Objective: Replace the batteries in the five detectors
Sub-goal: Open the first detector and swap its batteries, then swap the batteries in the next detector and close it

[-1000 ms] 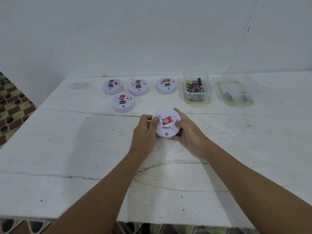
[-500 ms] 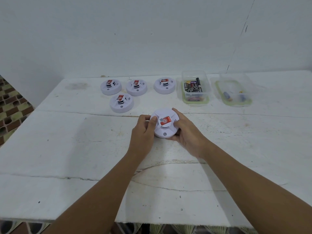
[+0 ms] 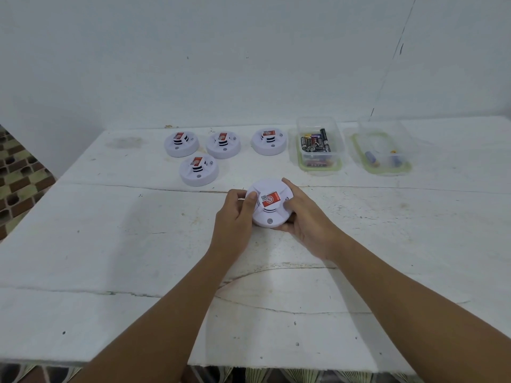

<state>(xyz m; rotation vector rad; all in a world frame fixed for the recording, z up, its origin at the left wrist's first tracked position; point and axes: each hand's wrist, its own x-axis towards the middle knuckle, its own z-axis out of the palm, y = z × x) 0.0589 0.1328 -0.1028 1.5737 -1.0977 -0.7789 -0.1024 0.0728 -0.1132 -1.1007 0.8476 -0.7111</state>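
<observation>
White scratched tabletop (image 3: 110, 244), and both the left hand (image 3: 235, 217) and right hand (image 3: 307, 225) clasp one round white plastic detector (image 3: 269, 207), unopened, four others (image 3: 198, 171) apparently untouched.

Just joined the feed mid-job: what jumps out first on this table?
At the centre, the left hand and right hand grip a round white detector with a red label. Four more matching white detectors sit face-up behind it to the left. To the right stand a clear plastic tub full of dark batteries and a second clear tub with two blue batteries.
</observation>
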